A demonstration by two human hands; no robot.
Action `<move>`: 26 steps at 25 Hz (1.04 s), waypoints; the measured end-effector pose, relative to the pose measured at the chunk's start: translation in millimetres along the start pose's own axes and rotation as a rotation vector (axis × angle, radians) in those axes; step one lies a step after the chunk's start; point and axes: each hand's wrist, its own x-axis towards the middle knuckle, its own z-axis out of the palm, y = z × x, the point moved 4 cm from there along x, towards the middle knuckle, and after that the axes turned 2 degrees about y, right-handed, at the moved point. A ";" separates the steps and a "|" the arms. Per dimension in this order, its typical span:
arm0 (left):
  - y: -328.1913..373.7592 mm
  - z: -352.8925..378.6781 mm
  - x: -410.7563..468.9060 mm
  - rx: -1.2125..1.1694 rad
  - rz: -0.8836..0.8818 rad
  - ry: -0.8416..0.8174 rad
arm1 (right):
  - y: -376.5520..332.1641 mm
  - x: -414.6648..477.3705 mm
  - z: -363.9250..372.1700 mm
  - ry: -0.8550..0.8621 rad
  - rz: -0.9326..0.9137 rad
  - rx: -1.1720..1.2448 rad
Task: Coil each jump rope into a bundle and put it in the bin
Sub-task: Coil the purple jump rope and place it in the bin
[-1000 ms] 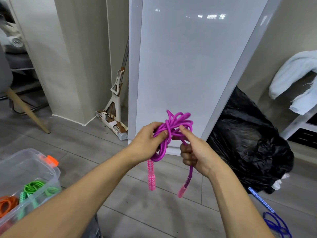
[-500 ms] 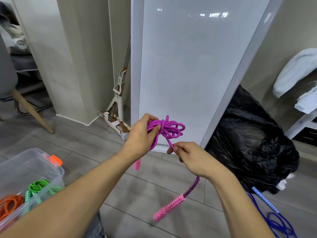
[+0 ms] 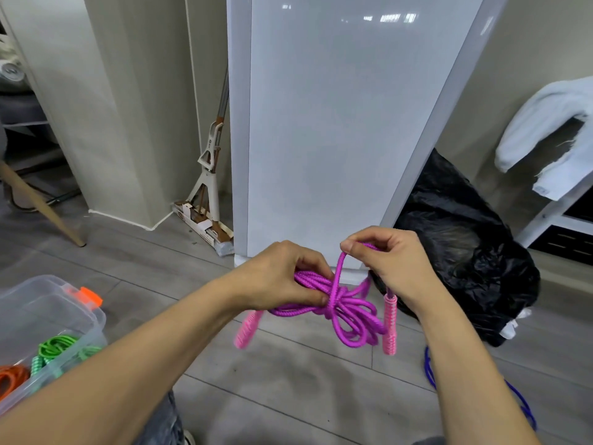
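Left hand grips one end of the coiled rope, fingers curled round the gathered strands, thumb on top. The bundle's long axis runs level, left to right, out from that grip. A wrap of cord cinches the bundle just right of the left fingertips. Beyond the wrap the loops fan out to the right and sag slightly.

Right hand is up and to the right of the wrap. Thumb and forefinger pinch a single strand. That strand rises nearly straight from the wrap to the pinch, taut.

First pink handle hangs below the left grip, tilted, its lower end swung left. Second handle hangs below the right wrist, close to upright, just beside the far end of the loops.

The rope is in the air between the two hands, above the floor, not in the bin.

The bin sits well left of the left forearm, clear-walled, with an orange latch. A green rope and an orange rope lie inside it.

A blue rope lies on the floor under the right forearm. A black bag is behind the right hand.
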 end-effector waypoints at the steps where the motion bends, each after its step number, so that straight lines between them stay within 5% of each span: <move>1: 5.3 3.0 -1.4 -0.167 -0.017 -0.013 | 7.0 1.8 0.2 0.000 0.047 0.058; 5: 3.5 -4.5 -0.8 -0.538 -0.096 0.154 | 35.7 5.2 7.2 -0.050 0.323 0.383; 11: -23.9 -19.5 8.0 -0.934 -0.267 0.559 | 36.8 -5.6 32.9 -0.318 0.453 0.268; 18: -56.8 -37.9 5.7 -0.687 -0.359 0.800 | 12.7 -27.5 8.1 -0.545 0.496 0.268; 26: -67.2 -22.2 13.2 -0.725 -0.445 0.692 | -23.5 -11.9 24.1 -0.243 0.249 0.579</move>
